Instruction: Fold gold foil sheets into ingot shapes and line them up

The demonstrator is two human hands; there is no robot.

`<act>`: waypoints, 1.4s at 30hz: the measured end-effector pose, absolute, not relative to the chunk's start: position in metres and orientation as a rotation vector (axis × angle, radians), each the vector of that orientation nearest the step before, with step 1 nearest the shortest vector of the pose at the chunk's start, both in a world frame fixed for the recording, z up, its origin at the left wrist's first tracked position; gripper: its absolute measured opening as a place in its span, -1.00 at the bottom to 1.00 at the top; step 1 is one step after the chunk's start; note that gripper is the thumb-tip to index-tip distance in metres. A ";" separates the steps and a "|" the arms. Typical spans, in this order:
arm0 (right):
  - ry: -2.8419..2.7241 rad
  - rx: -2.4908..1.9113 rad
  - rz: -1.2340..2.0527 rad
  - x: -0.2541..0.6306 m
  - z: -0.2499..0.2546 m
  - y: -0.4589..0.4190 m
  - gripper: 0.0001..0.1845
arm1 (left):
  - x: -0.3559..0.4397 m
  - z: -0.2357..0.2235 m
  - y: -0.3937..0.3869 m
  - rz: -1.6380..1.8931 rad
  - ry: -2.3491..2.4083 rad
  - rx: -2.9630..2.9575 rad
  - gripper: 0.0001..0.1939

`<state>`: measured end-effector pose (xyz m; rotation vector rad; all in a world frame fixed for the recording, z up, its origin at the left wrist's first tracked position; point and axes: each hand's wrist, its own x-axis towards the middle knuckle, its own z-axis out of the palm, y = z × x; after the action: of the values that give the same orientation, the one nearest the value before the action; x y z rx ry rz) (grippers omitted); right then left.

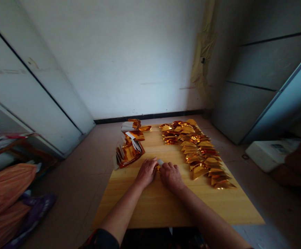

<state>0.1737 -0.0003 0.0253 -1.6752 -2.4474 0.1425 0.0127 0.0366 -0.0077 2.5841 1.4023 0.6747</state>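
Note:
Between my two hands, at the middle of the wooden board (145, 211), lies a small piece of gold foil paper (158, 168) with a whitish part showing at its far end. My left hand (148, 170) has its fingers closed on the paper's left side. From the right, my right hand (171, 174) grips the same piece with curled fingers. Most of the paper is hidden under the fingers. Loose gold foil sheets (131, 152) with white backs lie curled in a stack beyond my left hand. Rows of folded gold foil pieces (200, 148) overlap along the board's right side.
A white box (266, 155) stands on the floor at the right. Orange cloth (7, 193) and a purple bag (36, 211) lie at the left. A white wall (145, 62) rises behind the board, with grey cabinets (264, 65) to the right.

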 end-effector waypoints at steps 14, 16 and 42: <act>-2.425 -1.642 0.257 0.183 0.028 0.008 -0.74 | 0.021 0.010 0.026 0.621 1.537 2.589 -0.81; -2.430 -1.617 0.313 0.187 0.027 0.011 -0.71 | 0.024 0.010 0.024 0.599 1.570 2.575 -0.82; -2.442 -1.351 0.362 0.216 0.007 0.027 -0.78 | 0.008 -0.001 0.049 0.530 1.476 2.344 -0.71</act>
<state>0.2159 0.0269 0.0071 -1.3511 -2.4416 0.3624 0.0083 0.0491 -0.0011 2.3438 1.4755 0.5300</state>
